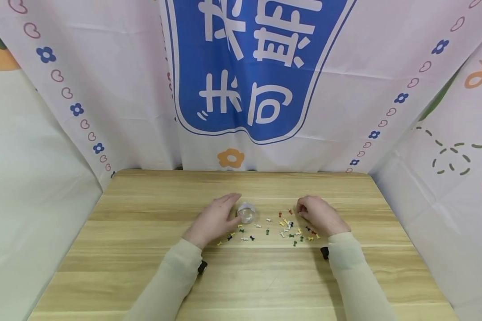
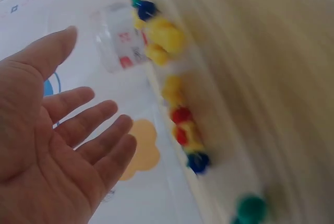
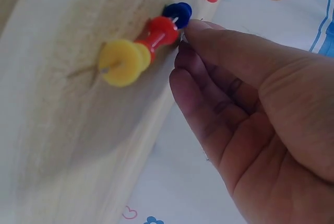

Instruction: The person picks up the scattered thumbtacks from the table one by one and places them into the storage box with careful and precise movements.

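Observation:
My left hand (image 1: 214, 219) is spread beside a small clear round container (image 1: 247, 213), thumb and fingers around its left side. In the left wrist view its palm and straight fingers (image 2: 107, 117) show nothing held. My right hand (image 1: 319, 215) is at the right edge of the scattered push pins, fingers curled and thumb tip brought to the fingertips. In the right wrist view its fingertips (image 3: 190, 80) overlap a blue push pin (image 3: 178, 13), beside a red push pin (image 3: 162, 32) and a yellow push pin (image 3: 122, 62); I cannot tell whether a pin is pinched between them.
White, yellow, green, blue and red push pins lie loose on the wooden table (image 1: 241, 276) between the hands, the thickest cluster (image 1: 291, 225) near the right hand. A green push pin (image 1: 267, 232) lies mid-table. Printed cloth (image 1: 325, 147) hangs behind the table.

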Action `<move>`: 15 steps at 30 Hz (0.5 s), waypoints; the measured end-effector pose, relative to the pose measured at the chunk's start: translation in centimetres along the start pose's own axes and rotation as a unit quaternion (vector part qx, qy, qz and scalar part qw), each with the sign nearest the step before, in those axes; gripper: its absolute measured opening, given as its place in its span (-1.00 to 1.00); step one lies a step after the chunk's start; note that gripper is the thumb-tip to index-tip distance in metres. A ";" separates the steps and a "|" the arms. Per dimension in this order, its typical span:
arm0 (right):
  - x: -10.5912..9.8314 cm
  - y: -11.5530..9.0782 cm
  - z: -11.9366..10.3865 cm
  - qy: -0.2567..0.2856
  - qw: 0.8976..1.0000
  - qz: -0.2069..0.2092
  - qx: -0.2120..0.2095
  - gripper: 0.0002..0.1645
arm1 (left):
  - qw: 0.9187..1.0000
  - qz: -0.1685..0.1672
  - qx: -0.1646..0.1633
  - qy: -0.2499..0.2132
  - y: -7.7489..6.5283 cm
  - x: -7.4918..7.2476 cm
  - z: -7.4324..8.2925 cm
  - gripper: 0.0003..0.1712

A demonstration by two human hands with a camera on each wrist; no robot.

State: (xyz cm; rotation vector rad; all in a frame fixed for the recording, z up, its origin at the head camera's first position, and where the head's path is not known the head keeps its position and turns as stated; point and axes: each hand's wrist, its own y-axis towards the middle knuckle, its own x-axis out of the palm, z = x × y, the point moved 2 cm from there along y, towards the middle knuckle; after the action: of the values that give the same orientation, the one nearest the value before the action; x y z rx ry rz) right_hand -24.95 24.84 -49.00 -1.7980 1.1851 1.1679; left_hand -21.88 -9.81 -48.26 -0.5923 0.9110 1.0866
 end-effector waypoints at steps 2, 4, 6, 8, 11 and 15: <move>0.0 0.0 0.0 0.001 1.000 -0.001 -0.001 -0.84 | 1.000 -0.005 -0.008 -0.017 0.3 0.1 0.4 -0.06; 0.0 0.1 0.0 0.001 1.000 0.000 -0.001 -0.84 | 0.999 -0.011 -0.014 -0.028 0.6 0.2 0.8 -0.06; -0.1 0.1 0.0 0.001 1.000 0.001 -0.004 -0.84 | 0.999 -0.022 -0.015 -0.035 0.9 0.3 1.1 -0.06; -0.1 0.2 -0.1 0.001 1.000 0.003 -0.009 -0.84 | 0.999 -0.029 -0.012 -0.037 1.3 0.5 1.4 -0.05; -0.2 0.4 -0.3 0.006 1.000 0.007 -0.016 -0.85 | 0.999 -0.038 -0.008 -0.036 1.8 0.8 1.5 -0.06; -0.3 0.6 -0.8 0.010 1.000 0.017 -0.019 -0.88 | 0.998 -0.044 -0.017 -0.038 2.2 1.3 1.5 -0.11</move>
State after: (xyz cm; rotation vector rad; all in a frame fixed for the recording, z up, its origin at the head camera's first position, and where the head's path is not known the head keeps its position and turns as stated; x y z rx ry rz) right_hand -25.25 23.99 -48.49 -1.8280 1.2165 1.2026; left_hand -23.22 -7.16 -48.50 -0.6104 0.7947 1.0396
